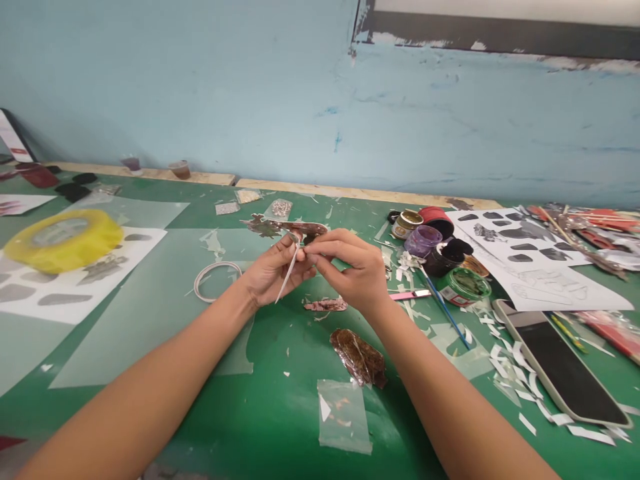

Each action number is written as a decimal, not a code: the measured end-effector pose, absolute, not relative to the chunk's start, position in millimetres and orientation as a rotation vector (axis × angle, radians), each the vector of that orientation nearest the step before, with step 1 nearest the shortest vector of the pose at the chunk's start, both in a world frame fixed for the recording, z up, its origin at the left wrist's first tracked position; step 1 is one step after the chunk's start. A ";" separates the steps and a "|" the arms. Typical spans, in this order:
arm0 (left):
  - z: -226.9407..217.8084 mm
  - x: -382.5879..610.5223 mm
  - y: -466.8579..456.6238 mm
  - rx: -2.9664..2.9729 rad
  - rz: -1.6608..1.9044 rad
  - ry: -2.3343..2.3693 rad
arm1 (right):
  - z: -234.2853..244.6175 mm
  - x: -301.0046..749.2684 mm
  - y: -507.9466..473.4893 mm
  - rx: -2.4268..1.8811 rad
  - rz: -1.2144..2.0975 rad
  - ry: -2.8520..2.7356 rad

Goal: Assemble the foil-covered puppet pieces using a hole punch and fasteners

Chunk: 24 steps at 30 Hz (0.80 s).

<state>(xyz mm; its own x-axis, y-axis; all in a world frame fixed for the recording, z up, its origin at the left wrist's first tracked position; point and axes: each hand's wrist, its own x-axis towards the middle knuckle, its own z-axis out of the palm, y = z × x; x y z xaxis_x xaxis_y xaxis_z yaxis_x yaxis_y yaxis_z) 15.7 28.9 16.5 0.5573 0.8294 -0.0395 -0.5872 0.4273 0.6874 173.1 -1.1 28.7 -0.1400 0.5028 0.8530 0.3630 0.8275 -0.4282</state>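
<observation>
Cutout (pixel 315 229) is held above the worktop (pixel 280 420) by the left hand (pixel 273 270), its fingers closed. Right hand (pixel 357 267) fingers are pinched near the strip (pixel 287 275); what is gripped cannot be told.

Yellow tape roll (pixel 65 259) on printed sheet (pixel 131 261); phone (pixel 560 363); blue wall (pixel 240 100).

Flat green tabletop (pixel 273 427) smooth, plastic-looking, sheen at 6 o'clock; narrow white strip (pixel 287 277), off centre towards 7, papery, matt. Oblong mottled-brown piece (pixel 357 357) at 5, glossy, film-like wrinkles; yellow ring-shaped tape roll (pixel 99 233) at 9, shiny plastic. Pale-blue wall (pixel 225 87) at 12, matt, scuffed; rectangular black-screened phone (pixel 565 363) at 4, glassy.
</observation>
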 end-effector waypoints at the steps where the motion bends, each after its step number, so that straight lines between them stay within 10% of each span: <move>1: 16.2 15.6 29.3 0.678 0.913 0.411 | 28.8 173.1 -1.5 -0.681 0.148 -1.750; 24: 19.8 24.1 39.2 0.963 1.213 0.562 | 25.4 168.2 1.2 -0.909 0.892 -1.415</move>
